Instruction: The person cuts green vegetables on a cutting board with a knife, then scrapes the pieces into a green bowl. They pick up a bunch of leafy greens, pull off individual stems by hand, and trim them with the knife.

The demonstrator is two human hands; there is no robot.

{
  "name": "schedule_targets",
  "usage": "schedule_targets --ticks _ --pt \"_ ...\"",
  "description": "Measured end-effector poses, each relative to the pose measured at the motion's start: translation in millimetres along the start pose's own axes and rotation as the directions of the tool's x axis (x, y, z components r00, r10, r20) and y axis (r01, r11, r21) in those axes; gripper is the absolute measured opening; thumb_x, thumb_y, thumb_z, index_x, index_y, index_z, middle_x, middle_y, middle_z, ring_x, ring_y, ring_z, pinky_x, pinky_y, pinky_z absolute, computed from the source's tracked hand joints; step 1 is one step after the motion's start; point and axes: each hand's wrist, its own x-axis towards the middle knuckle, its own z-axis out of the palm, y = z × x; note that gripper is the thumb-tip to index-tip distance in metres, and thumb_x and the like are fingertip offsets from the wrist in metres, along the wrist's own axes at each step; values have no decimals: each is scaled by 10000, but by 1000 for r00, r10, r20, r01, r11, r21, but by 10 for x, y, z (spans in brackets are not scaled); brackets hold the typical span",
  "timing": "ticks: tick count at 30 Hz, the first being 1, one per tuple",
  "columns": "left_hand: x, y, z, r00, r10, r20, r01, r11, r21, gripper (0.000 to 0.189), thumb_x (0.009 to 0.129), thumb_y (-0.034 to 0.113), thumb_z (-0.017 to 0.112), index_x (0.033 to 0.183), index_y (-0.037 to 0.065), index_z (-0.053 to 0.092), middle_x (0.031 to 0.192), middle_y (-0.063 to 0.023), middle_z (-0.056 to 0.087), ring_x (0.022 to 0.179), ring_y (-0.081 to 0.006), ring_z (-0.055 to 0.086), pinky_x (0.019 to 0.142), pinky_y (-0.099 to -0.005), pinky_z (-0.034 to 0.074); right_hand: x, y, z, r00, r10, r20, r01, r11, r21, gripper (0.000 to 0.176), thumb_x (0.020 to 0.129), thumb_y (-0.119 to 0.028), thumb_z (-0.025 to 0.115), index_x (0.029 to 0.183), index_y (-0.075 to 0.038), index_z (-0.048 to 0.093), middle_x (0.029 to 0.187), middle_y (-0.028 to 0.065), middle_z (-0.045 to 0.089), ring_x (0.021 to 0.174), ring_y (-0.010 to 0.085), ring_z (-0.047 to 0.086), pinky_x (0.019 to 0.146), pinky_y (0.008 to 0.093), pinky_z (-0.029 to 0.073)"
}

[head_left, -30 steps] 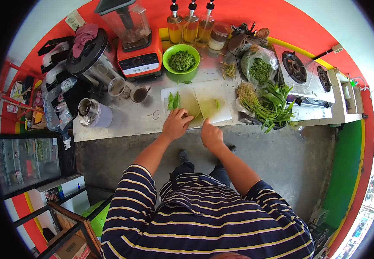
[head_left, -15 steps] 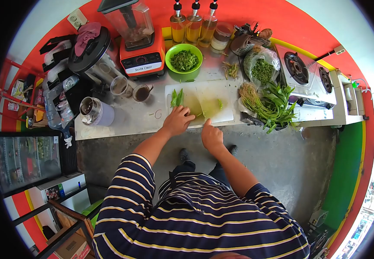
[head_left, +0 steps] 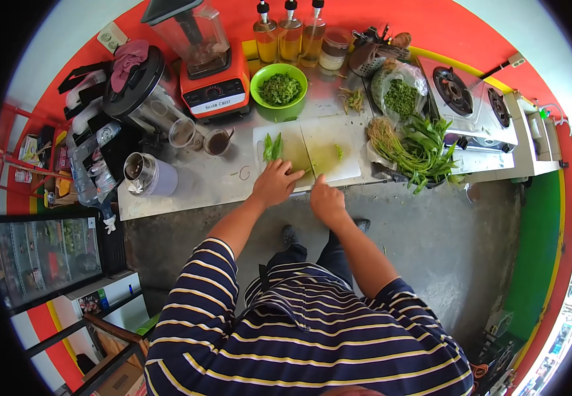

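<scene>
On the white cutting board [head_left: 348, 135], my left hand [head_left: 277, 183] presses down with its fingers curled over some green stalks. Leafy tips of these leafy greens [head_left: 272, 146] stick out above the knuckles. My right hand [head_left: 329, 201] is closed round the handle of a knife [head_left: 307, 146], most of the handle being hidden in the fist. Its thin blade points away from me across the board, just right of the left fingertips. A small cut green piece [head_left: 339, 152] lies right of the blade, on a wet, greenish patch.
Behind the board stands a green bowl [head_left: 257, 82] of chopped greens, beside a red blender [head_left: 213, 89]. Uncut greens [head_left: 421, 155] and a plastic bag of chopped greens [head_left: 401, 98] lie at right, near a gas stove [head_left: 474, 109]. Cups [head_left: 218, 142] stand at left.
The view has shifted slightly. My right hand and the knife sit a little farther right and away from me. The left hand stays on the greens, its fingers slightly shifted.
</scene>
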Motion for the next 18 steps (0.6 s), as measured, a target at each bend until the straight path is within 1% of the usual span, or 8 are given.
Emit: schedule_targets --ticks 5,7,9,11,13,15,16,18 --pt "23 43 -53 1000 7 -10 -7 998 57 367 816 138 653 1178 183 695 964 -61 540 951 -261 511 849 -392 435 98 56 -288 998 -12 67 12 1000 -5 285 940 -153 520 1143 40 469 972 255 724 957 383 724 825 450 585" --pt "5 33 -21 1000 1 -8 -1 999 51 369 813 136 655 1177 182 696 965 -63 540 952 -262 511 848 -393 436 8 66 -239 996 -19 86 20 1000 -7 290 942 -153 516 1149 45 466 978 257 722 969 390 720 837 451 582" --pt "-3 10 -1 999 8 -36 -7 1000 27 368 810 132 656 1173 182 697 965 -64 538 959 -263 511 847 -396 438 -75 6 -110 997 20 78 -24 998 50 287 943 -153 514 1146 44 466 994 256 721 966 394 720 838 450 583" --pt "6 -2 14 999 9 -45 -9 1000 19 371 808 132 659 1173 181 697 967 -65 536 961 -263 510 845 -396 439 -29 -10 36 997 18 71 -21 999 41 287 942 -154 517 1141 46 465 1004 256 720 968 392 720 840 448 584" --pt "-9 -7 32 999 13 -44 -12 1000 9 373 805 133 662 1173 181 697 970 -65 535 962 -263 510 843 -395 440 -9 -19 26 997 19 69 -22 999 39 286 940 -155 519 1136 48 465 1015 255 718 971 391 720 841 445 584" --pt "-3 5 38 999 -9 -45 8 1000 -8 375 800 129 668 1170 183 697 968 -65 536 964 -264 510 842 -392 440 91 20 -72 997 -35 72 29 997 78 328 913 -123 534 1154 79 443 1011 301 698 982 426 703 857 470 570" --pt "-2 23 30 999 -6 -43 5 1000 -9 375 800 129 668 1170 183 697 968 -65 536 964 -264 510 842 -392 440 90 22 -116 997 -32 71 26 996 80 328 913 -123 534 1154 79 443 1011 301 698 982 426 703 857 470 570" --pt "0 47 -3 1000 -18 -23 19 998 56 387 797 128 670 1178 192 698 963 -63 534 966 -265 511 849 -389 441 91 7 -185 996 -36 85 38 999 -28 322 937 -145 533 1164 70 457 991 235 726 944 369 730 803 433 597"
